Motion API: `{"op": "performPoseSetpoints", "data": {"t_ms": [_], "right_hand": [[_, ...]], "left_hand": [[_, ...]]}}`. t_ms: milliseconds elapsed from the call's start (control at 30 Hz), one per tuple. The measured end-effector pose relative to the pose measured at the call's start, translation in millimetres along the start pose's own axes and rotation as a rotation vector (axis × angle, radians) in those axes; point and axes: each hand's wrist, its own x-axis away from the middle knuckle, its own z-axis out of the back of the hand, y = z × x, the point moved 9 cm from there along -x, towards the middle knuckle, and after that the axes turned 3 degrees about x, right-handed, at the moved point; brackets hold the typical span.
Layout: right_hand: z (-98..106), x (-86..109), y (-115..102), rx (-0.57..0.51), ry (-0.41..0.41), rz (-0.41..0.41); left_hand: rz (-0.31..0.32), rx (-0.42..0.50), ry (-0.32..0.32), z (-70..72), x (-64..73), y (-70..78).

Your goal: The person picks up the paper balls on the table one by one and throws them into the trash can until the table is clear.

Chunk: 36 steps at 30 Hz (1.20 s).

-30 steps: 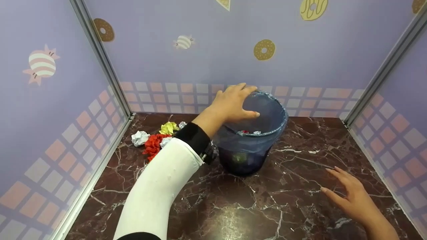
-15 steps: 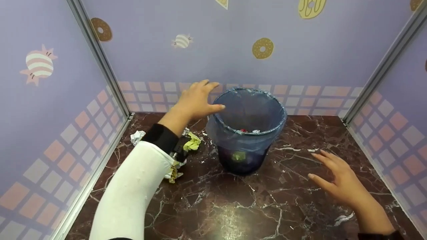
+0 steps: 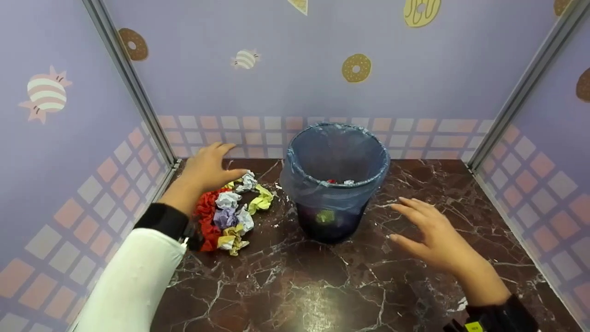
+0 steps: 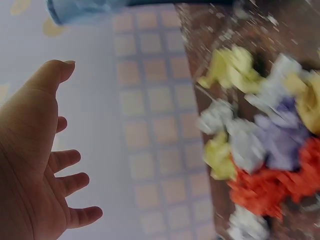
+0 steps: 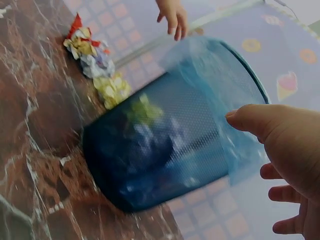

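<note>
My left hand [image 3: 205,169] is over the far left of a pile of crumpled paper balls, fingers spread and holding nothing. Red paper [image 3: 209,233], purple paper [image 3: 225,218], white paper [image 3: 228,199] and yellow paper [image 3: 261,199] lie bunched together on the table. To the right of the pile stands a dark mesh waste bin [image 3: 329,226], its rim lined with a blue plastic bag [image 3: 341,152]. Several paper balls show inside it, among them a yellow-green one [image 5: 144,111] through the mesh. My right hand [image 3: 431,235] hovers right of the bin with loose, bare fingers.
A dark red marbled tabletop [image 3: 295,281] carries everything. Purple patterned walls [image 3: 276,87] close in the back and both sides, with metal corner posts [image 3: 133,85] at the back corners. Small white scraps lie near the pile.
My left hand has moved left from over the bin's rim to above the paper pile, uncovering the bin's mouth. My right hand has shifted up and left, nearer the bin.
</note>
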Motion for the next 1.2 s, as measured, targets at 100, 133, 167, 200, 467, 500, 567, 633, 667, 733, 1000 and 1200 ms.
{"op": "performPoseSetpoints", "data": {"t_ms": [100, 133, 167, 200, 467, 500, 567, 633, 667, 733, 1000, 1200], "right_hand": [[-9.4, -5.6, -13.0, -0.005, -0.026, 0.025], [-12.5, -7.3, -17.2, -0.007, -0.032, 0.033], [-15.3, -8.8, -21.6, -0.007, -0.034, 0.046], [-17.9, -10.4, -26.1, -0.010, -0.034, 0.059], [-45.2, -14.5, -54.8, -0.020, -0.078, 0.132], [-49.9, -14.6, -58.3, -0.024, -0.092, 0.135], [-61.1, -14.7, -66.0, -0.030, -0.120, 0.152], [-74.3, -14.8, -74.6, -0.030, -0.155, 0.170], [-81.0, -15.2, -79.5, -0.032, -0.168, 0.184], [-95.5, -16.2, -90.1, -0.033, -0.193, 0.218], [-135.1, -16.4, -123.9, -0.080, -0.271, 0.285], [-149.7, -12.7, -131.4, -0.096, -0.309, 0.289]], "left_hand": [[0.042, 0.005, -0.010, -8.7, 14.5, -25.4], [0.048, 0.007, -0.013, -12.7, 19.0, -32.3], [0.053, 0.015, -0.019, -17.4, 23.3, -38.4], [0.058, 0.020, -0.026, -22.9, 27.3, -44.1], [0.062, 0.067, -0.067, -79.9, 53.8, -74.5], [0.067, 0.069, -0.068, -86.2, 57.2, -78.5], [0.082, 0.076, -0.063, -97.2, 63.5, -86.4], [0.089, 0.074, -0.048, -105.6, 69.0, -92.8], [0.091, 0.074, -0.040, -109.2, 71.5, -95.4], [0.097, 0.077, -0.025, -115.8, 76.3, -100.4], [0.107, 0.109, 0.022, -132.6, 91.5, -113.6], [0.110, 0.118, 0.027, -142.3, 101.0, -123.1]]}}
